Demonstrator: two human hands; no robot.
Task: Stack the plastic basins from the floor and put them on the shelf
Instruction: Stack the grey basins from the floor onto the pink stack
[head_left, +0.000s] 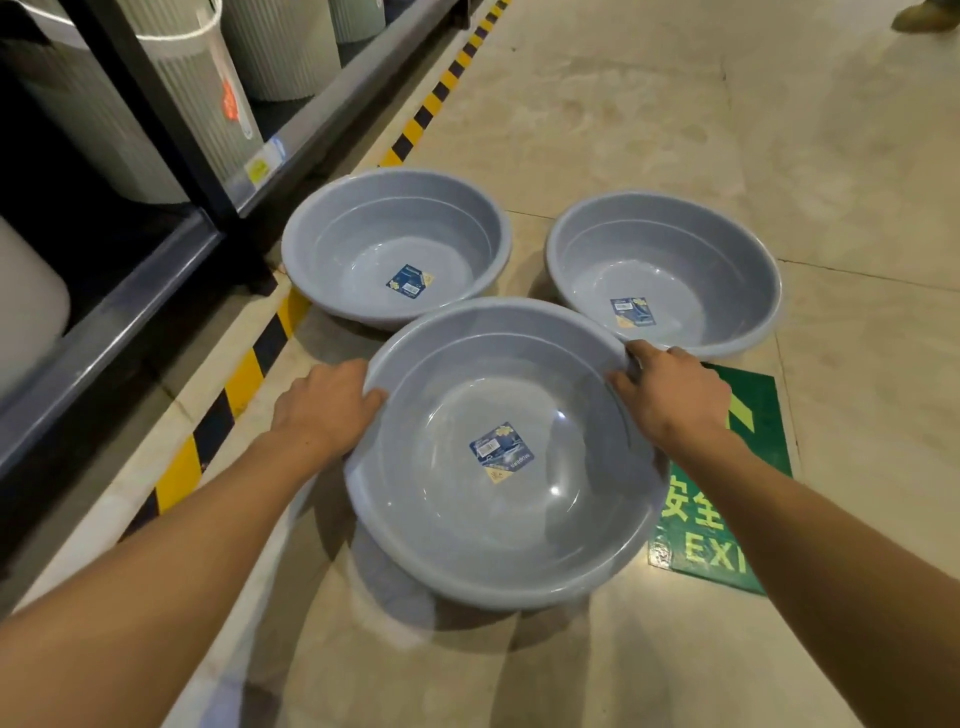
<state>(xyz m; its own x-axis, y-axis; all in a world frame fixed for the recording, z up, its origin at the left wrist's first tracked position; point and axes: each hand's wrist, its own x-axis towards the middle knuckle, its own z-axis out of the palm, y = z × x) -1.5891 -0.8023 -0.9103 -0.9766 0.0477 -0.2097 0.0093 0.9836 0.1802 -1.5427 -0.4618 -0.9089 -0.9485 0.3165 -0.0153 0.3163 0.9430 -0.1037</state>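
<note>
Three blue-grey plastic basins with blue labels inside are in view. The near basin (441, 519) is lifted off the floor, its shadow below it. My left hand (327, 405) grips its left rim and my right hand (670, 389) grips its right rim. The far left basin (363, 234) rests on the tiles beside the shelf, partly overlapped by the held basin's far rim. The far right basin (691, 249) sits on the floor apart from it. The dark metal shelf (104, 322) runs along the left.
Ribbed white and grey bins (208, 93) stand on the shelf. Yellow-black hazard tape (244, 374) lines the floor along the shelf base. A green exit floor sign (748, 467) lies under my right arm. Someone's shoe (924, 18) shows at the top right.
</note>
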